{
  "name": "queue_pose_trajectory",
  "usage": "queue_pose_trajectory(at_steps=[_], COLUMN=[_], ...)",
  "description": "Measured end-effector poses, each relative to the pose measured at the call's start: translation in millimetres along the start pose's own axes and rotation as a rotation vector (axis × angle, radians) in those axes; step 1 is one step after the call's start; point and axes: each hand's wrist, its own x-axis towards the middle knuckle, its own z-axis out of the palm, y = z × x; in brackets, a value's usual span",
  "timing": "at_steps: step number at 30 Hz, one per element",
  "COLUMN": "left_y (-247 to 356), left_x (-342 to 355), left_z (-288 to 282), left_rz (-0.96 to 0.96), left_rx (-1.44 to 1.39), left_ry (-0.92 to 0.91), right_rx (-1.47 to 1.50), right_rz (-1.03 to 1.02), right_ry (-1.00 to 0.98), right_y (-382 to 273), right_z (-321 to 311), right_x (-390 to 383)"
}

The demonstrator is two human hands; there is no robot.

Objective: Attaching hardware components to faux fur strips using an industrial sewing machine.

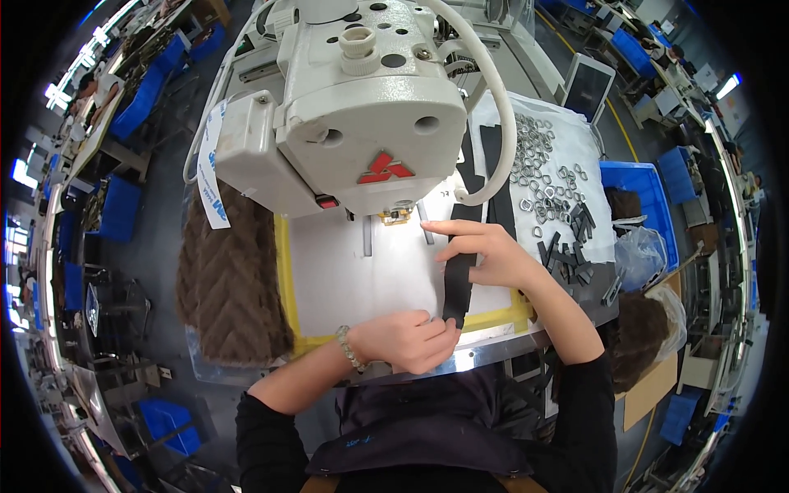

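Note:
A white sewing machine head (370, 123) stands over a white work plate (329, 287) edged with yellow tape. A black strap (458, 287) runs down the plate's right side toward me. My left hand (403, 341) is closed at the plate's front edge, fingertips pinching the strap's near end. My right hand (493, 253) lies across the strap farther up. Its index finger stretches left toward the metal presser foot (398, 216), the other fingers bent but apart. Whether its thumb presses the strap cannot be made out.
Brown fur pieces (230, 279) lie left of the plate. To the right, a white cloth (567, 148) carries many metal rings (546, 177) and short black strap pieces (567, 259). Beyond it stand a blue bin (649, 181) and a tablet (585, 86). The machine head overhangs the plate.

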Motion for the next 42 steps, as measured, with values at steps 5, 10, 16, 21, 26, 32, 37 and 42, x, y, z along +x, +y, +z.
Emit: queue_pose_trajectory(at_steps=[5, 10, 16, 21, 26, 32, 37, 42], left_y=[2.1, -5.0, -10.3, -16.4, -23.8, -27.1, -26.1, -22.9], left_x=[-1.0, -6.1, -9.8, -10.2, -14.0, -15.1, -11.5, -10.5], left_z=[3.3, 6.2, 6.7, 7.6, 6.8, 2.0, 3.3, 4.8], left_rz=[-0.007, -0.1, -0.228, -0.311, -0.422, -0.442, -0.387, -0.352], left_rx=[0.002, 0.027, 0.04, 0.094, 0.098, 0.074, 0.052, 0.052], left_ry=[-0.049, -0.109, -0.095, -0.138, -0.154, -0.084, -0.065, -0.07], right_rx=[-0.222, -0.413, -0.344, -0.339, -0.377, -0.499, -0.476, -0.545], right_rz=[-0.009, 0.08, 0.083, 0.084, 0.162, 0.124, -0.048, -0.071], right_ry=[0.036, 0.214, 0.217, 0.22, 0.201, 0.169, 0.204, 0.139], right_y=[8.4, 19.0, 22.3, 34.3, 28.3, 29.3, 36.6, 28.3], right_z=[-4.6, -3.7, -2.7, -2.9, -4.3, -4.7, 2.1, 3.7], right_x=[15.2, 13.3, 12.0, 9.8, 9.5, 8.9, 12.7, 17.6])
